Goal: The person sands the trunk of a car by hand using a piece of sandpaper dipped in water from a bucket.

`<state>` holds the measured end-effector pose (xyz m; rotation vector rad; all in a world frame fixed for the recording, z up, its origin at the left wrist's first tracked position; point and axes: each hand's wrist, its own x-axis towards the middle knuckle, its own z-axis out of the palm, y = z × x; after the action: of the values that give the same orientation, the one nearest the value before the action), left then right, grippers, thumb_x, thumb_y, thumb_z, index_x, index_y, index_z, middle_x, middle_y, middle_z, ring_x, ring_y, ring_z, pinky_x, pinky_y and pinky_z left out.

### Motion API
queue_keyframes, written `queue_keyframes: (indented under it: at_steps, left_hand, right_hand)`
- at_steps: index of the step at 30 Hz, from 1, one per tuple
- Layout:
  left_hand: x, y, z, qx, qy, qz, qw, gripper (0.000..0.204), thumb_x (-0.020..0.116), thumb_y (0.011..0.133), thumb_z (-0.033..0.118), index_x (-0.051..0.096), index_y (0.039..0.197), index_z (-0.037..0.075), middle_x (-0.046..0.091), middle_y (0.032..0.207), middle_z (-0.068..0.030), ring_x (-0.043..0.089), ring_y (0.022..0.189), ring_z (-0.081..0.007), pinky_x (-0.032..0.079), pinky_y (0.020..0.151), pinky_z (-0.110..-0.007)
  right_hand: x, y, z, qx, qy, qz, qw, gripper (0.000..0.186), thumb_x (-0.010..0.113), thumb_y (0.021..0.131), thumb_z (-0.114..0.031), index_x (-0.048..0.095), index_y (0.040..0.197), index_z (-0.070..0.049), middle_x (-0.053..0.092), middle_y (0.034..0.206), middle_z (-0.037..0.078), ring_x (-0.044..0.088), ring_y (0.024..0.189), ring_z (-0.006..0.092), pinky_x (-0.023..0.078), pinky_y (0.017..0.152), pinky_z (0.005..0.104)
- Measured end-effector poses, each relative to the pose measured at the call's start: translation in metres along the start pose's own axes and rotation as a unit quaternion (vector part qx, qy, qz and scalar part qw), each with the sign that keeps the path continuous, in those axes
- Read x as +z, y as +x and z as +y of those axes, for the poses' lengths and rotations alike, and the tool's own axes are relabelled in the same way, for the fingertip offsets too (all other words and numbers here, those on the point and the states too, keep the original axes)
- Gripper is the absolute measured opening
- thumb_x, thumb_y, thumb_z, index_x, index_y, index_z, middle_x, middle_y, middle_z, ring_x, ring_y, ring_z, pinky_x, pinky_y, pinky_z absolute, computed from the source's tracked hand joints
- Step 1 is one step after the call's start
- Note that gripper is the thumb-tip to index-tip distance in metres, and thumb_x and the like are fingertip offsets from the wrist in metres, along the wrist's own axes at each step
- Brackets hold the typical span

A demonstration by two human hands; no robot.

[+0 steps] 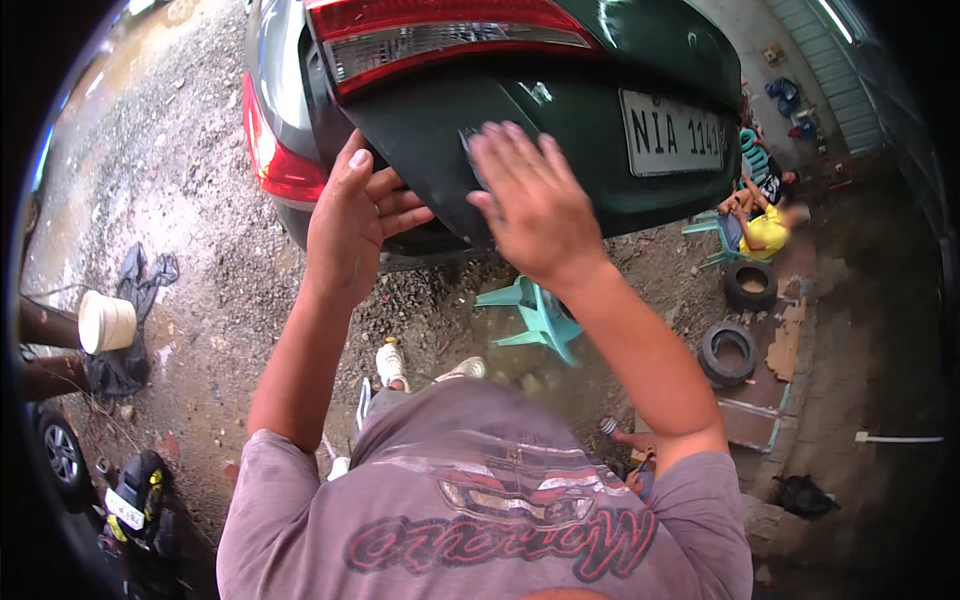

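Observation:
The raised dark green trunk lid (440, 120) of a car fills the upper middle, with a red and clear tail light (450, 45) along its top and a licence plate (672, 133) at its right. My left hand (352, 215) is at the lid's lower left corner, fingers apart and partly behind the edge. A ring circles one of its fingers. Flat on the painted panel lies my right hand (528, 195), slightly blurred, fingers stretched out. A thin greyish strip shows beside its fingers; whether it is a sheet under the hand or a mark cannot be told.
Below the lid stands a teal plastic stool (535, 322) on wet gravel. Tyres (728, 352) lie at the right, near a seated person in a yellow shirt (765, 232). A white bucket (107, 322) and a motorcycle (140, 510) are at the left.

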<state>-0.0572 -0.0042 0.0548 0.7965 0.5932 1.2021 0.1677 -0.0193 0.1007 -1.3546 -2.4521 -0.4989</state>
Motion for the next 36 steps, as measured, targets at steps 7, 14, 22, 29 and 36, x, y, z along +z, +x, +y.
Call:
queue_keyframes:
  at_steps: [7,14,22,29,36]
  left_hand:
    - [0.004,0.003,-0.001,-0.006,0.027,-0.006,1.0,0.082,0.047,0.106,0.049,0.017,0.171,0.008,0.069,0.134,-0.0199,0.071,0.107,-0.0247,0.058,0.095,-0.038]
    - [0.001,0.001,0.005,-0.003,0.013,-0.02,1.0,0.084,0.046,0.107,0.054,0.017,0.17,0.006,0.069,0.133,-0.0193,0.071,0.107,-0.024,0.059,0.095,-0.039]
    - [0.011,-0.001,0.006,0.012,0.054,-0.016,0.998,0.084,0.05,0.104,0.05,0.02,0.17,0.006,0.07,0.129,-0.0172,0.072,0.104,-0.0233,0.061,0.094,-0.037]
    - [0.008,-0.001,0.006,0.017,0.047,-0.014,0.999,0.084,0.043,0.105,0.05,0.019,0.169,0.001,0.068,0.135,-0.0235,0.072,0.109,-0.0282,0.061,0.097,-0.041]
    - [0.009,-0.004,0.005,0.02,0.067,-0.011,0.997,0.087,0.044,0.105,0.052,0.016,0.169,0.002,0.067,0.137,-0.0246,0.072,0.112,-0.0286,0.06,0.099,-0.041]
  right_hand:
    - [-0.037,-0.011,0.055,0.053,-0.027,0.139,0.989,0.048,0.07,0.099,-0.015,0.063,0.146,-0.008,0.068,0.14,0.018,0.07,0.124,0.034,0.061,0.098,0.0435]
    - [0.015,-0.002,0.038,-0.001,0.037,0.043,0.998,0.053,0.066,0.098,-0.011,0.06,0.151,-0.016,0.058,0.155,0.014,0.053,0.144,0.0399,0.043,0.12,0.0541]
    - [0.014,-0.054,0.041,0.032,0.067,0.015,0.997,0.058,0.066,0.099,-0.02,0.054,0.155,-0.01,0.048,0.164,0.016,0.038,0.155,0.039,0.022,0.127,0.0639]
    - [0.029,0.024,0.027,0.011,0.047,0.045,0.998,0.061,0.059,0.104,-0.035,0.049,0.155,-0.004,0.05,0.161,0.019,0.042,0.152,0.0388,0.025,0.124,0.0684]
    - [0.004,-0.067,0.039,0.027,0.033,-0.017,0.999,0.06,0.06,0.104,-0.034,0.05,0.155,-0.004,0.05,0.161,0.018,0.042,0.153,0.0376,0.024,0.124,0.0675]
